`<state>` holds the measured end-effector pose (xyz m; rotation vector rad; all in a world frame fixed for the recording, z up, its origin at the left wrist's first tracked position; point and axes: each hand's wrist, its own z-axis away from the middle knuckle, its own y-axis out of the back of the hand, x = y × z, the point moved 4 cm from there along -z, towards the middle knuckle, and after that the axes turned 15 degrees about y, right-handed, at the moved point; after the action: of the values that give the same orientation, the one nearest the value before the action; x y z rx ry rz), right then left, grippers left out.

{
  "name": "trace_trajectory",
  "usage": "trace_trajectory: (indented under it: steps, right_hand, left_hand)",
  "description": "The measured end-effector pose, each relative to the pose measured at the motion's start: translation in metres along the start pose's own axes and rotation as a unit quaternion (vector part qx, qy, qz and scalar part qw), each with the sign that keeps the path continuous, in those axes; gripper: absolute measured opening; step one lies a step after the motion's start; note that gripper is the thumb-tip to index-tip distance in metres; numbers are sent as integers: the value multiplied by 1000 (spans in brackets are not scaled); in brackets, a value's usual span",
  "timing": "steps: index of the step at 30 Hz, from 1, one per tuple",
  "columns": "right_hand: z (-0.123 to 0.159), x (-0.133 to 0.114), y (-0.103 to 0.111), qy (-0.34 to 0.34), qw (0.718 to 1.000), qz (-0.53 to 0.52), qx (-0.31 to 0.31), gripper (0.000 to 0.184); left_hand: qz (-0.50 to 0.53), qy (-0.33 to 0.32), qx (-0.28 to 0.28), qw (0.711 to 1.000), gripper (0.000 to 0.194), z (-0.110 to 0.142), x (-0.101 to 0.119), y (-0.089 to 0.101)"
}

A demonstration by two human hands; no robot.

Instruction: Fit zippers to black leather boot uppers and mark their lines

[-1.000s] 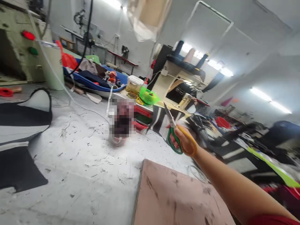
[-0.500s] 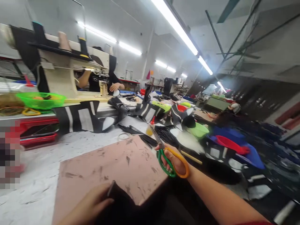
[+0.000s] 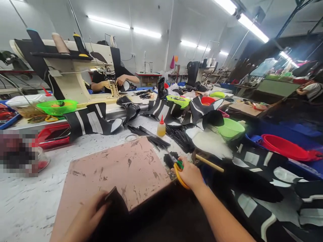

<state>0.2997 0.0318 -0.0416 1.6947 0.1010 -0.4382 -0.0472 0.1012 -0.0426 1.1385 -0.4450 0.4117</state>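
My right hand (image 3: 190, 174) grips scissors (image 3: 176, 164) with green and orange handles, low at the right edge of a pink cutting board (image 3: 118, 171); the blades point away toward a pile of black strips (image 3: 151, 136). Near the bottom edge, my left hand (image 3: 87, 218) is closed on the corner of a black piece of material (image 3: 118, 210) that lies over the board's near side.
Black-and-white shoe uppers (image 3: 91, 122) lie across the white worktable (image 3: 30, 201). A yellow glue bottle (image 3: 161, 128), green bowls (image 3: 230, 128), a red basin (image 3: 285, 148) and a wooden stick (image 3: 209, 163) stand around. Another person (image 3: 113, 80) works at a sewing machine (image 3: 68, 74) behind.
The view swung right, then steadied on the board. My right hand lowered the scissors to the board's right edge. My left hand came into view holding the black material.
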Motion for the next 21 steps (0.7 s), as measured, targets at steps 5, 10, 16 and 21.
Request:
trace_trajectory:
  steps: [5, 10, 16, 21]
  right_hand:
    - [-41, 55, 15, 4, 999, 43, -26, 45]
    - [-62, 66, 10, 25, 995, 75, -53, 34]
    - [-20, -41, 16, 290, 943, -155, 54, 29]
    - [16, -122, 2, 425, 830, -358, -52, 17]
  left_hand:
    - [69, 8, -82, 994, 42, 27, 15, -28]
    - [127, 5, -189, 974, 42, 24, 33, -50]
    - [153, 26, -205, 966, 32, 22, 62, -49]
    - [151, -29, -214, 965, 20, 38, 78, -52]
